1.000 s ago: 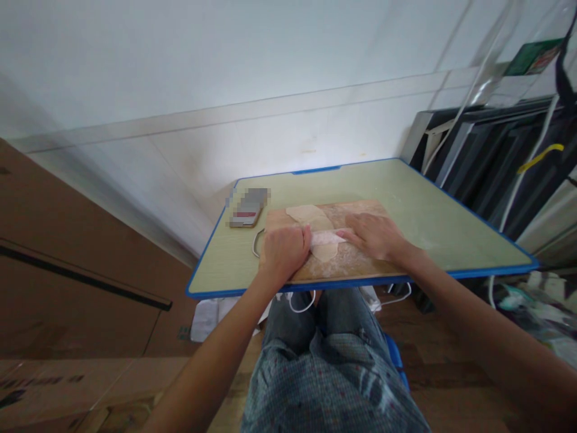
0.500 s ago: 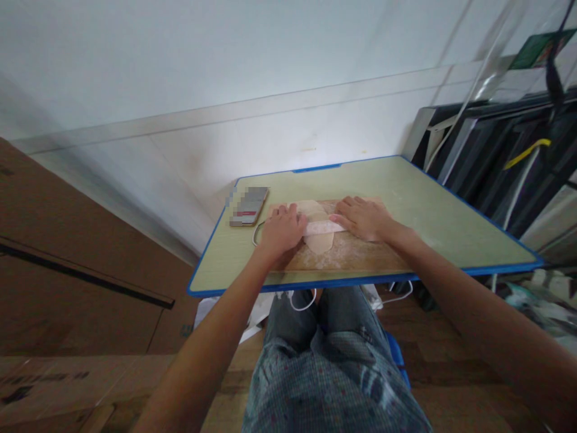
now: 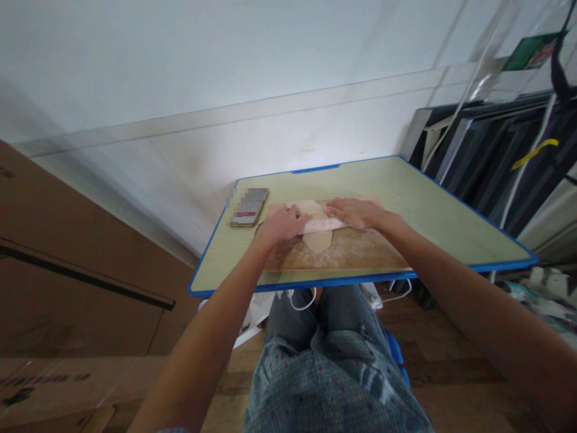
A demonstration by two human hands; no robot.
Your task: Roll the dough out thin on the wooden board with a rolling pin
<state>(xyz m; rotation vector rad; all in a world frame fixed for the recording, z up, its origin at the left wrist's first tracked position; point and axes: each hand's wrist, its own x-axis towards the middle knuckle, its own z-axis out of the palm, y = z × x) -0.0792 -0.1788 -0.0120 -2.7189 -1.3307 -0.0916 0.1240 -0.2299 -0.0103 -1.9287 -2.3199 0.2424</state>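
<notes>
A floured rolling pin (image 3: 322, 225) lies crosswise over a flat, elongated sheet of dough (image 3: 318, 242). Beneath them is a wooden board (image 3: 360, 255) dusted with flour. My left hand (image 3: 283, 224) grips the pin's left end, its fingers curled over it. On the right end rests my right hand (image 3: 358, 212), palm down, fingers reaching over the pin with the thumb towards its middle. Both ends of the pin are hidden under my hands. Dough shows in front of the pin and behind it.
The board is on a pale green table with a blue edge (image 3: 360, 278). A phone-like flat object (image 3: 251, 207), partly blurred, lies at the table's left. A white wall stands behind, cardboard (image 3: 90, 240) at the left, and dark panels (image 3: 491, 141) lean at the right.
My left fingers, raised and spread before, are now curled lower over the pin. My right hand has shifted slightly left and its wrist sits a little higher. The pin stays across the dough.
</notes>
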